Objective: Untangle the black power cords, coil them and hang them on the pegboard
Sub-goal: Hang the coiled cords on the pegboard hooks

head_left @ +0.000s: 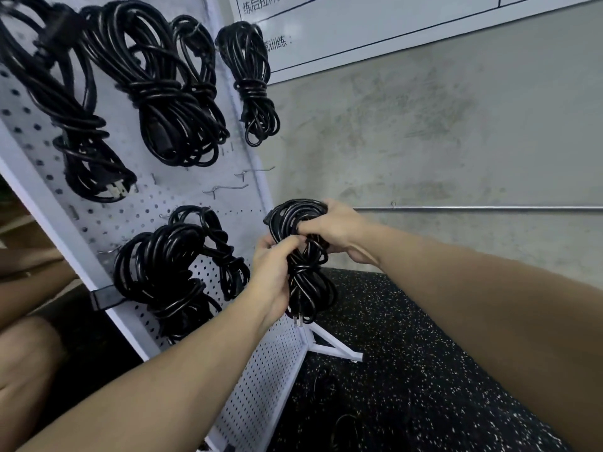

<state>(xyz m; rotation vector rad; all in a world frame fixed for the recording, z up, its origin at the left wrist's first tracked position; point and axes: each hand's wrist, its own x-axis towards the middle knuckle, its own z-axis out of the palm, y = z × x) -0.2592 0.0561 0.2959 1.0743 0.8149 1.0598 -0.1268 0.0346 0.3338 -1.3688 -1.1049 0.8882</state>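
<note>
The person is holding a coiled black power cord (301, 256) in both hands, just in front of the right edge of the white pegboard (182, 197). The right hand (332, 230) is closing around the upper loop of the bundle, and the left hand (274, 275) is gripping its wrapped middle, with fingers pressing the turns together. The plug (297, 319) is hanging out at the bottom.

The wrap is probably being finished now. To do it well, the left hand should be keeping the waist tight while the right hand is opening the top loop enough for a hook. Two empty hooks (257, 171) are standing out above the hands; the nearer of them looks the easiest target. Several coiled cords (169, 93) are already hanging on the board, so the new one should not be pushing against them.
</note>
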